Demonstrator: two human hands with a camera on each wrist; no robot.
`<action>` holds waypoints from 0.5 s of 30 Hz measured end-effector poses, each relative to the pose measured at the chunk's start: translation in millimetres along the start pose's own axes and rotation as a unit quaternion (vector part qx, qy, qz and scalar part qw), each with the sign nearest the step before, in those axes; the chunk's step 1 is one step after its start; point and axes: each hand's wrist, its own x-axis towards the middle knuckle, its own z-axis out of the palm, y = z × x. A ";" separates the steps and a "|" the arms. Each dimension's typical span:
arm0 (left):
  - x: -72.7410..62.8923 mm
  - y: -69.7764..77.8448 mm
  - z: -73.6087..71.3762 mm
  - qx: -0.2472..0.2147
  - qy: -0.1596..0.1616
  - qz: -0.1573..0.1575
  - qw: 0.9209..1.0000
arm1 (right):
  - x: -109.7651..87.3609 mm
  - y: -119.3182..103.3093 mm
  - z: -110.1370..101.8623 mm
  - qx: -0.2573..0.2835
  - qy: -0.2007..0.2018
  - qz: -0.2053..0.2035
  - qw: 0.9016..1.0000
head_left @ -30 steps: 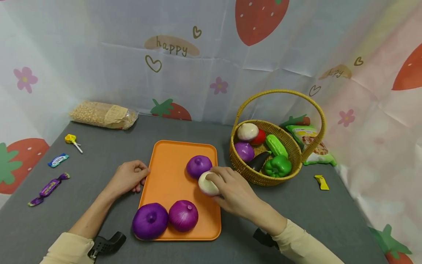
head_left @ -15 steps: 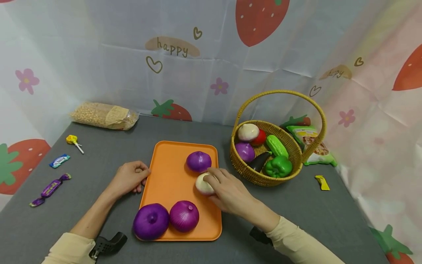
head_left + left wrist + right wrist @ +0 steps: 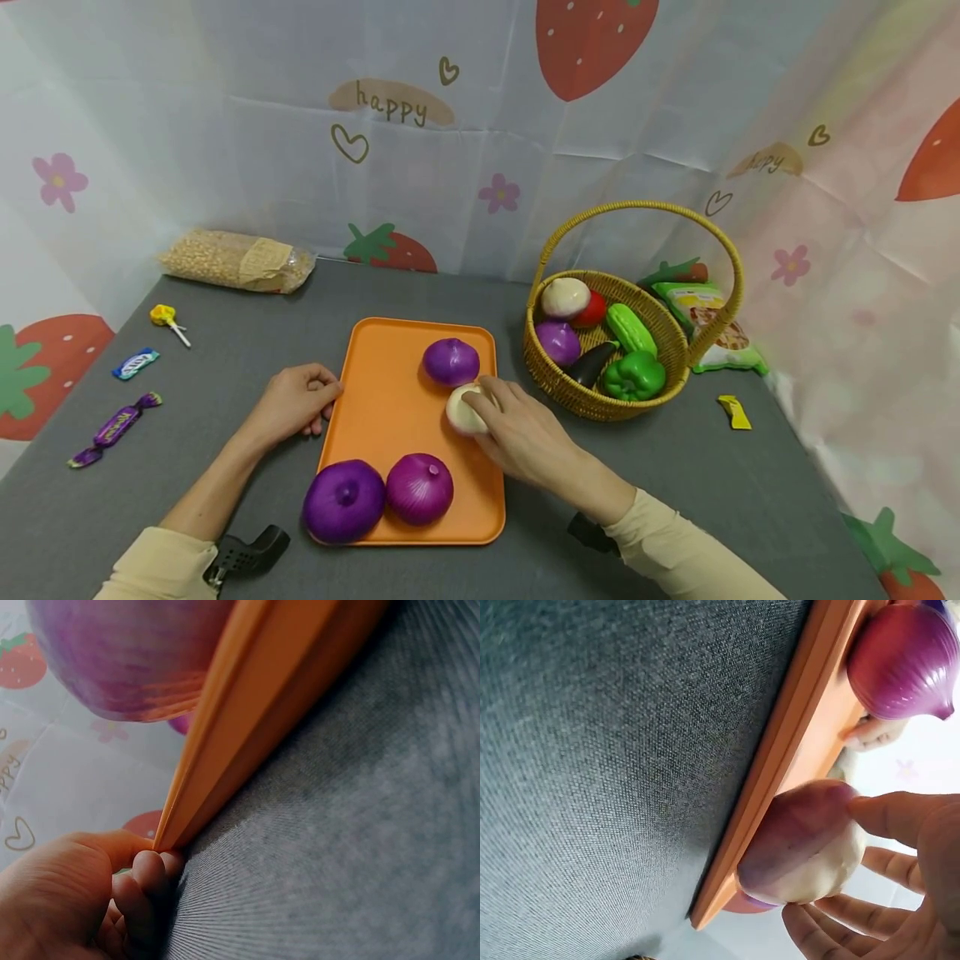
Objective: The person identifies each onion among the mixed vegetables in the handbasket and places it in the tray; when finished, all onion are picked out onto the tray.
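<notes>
My right hand (image 3: 528, 433) holds a white and purple turnip (image 3: 465, 410) on the right side of the orange tray (image 3: 382, 392). The right wrist view shows its thumb and fingertips around the turnip (image 3: 802, 844), low against the tray. Just behind it lies a smooth purple vegetable (image 3: 452, 362). My left hand (image 3: 296, 402) pinches the tray's left rim; in the left wrist view the thumb lies over the rim (image 3: 187, 780) with fingers beneath. At the tray's near end sit a large dark purple round vegetable (image 3: 345, 502) and a purple onion (image 3: 420, 490).
A wicker basket (image 3: 570, 403) stands to the right, holding a green pepper (image 3: 634, 377), an eggplant (image 3: 592, 364) and other vegetables. A green snack bag (image 3: 723, 329) is behind it. Candies (image 3: 116, 427), a lollipop (image 3: 163, 316) and a bag of kernels (image 3: 225, 260) lie left.
My right hand has shifted the turnip slightly left, then a little back toward the purple vegetable behind it. The left hand has kept its place on the tray rim.
</notes>
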 end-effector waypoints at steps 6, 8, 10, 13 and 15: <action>0.2 0.0 0.3 -0.002 -0.001 0.000 1.000 | -0.2 -0.3 0.2 0.007 -0.007 0.005 1.000; 0.0 -0.1 0.2 -0.001 -0.001 0.001 1.000 | -0.6 -0.1 0.1 0.011 -0.010 0.003 1.000; 0.1 -0.2 0.3 -0.001 -0.001 0.000 1.000 | -0.8 0.2 0.0 0.013 -0.012 0.000 1.000; 0.0 -0.1 0.2 -0.001 -0.001 0.000 1.000 | -0.7 0.4 0.0 0.011 -0.014 -0.003 1.000; 0.0 0.1 0.1 0.000 0.000 -0.001 1.000 | -0.5 0.4 0.2 0.008 -0.013 -0.004 1.000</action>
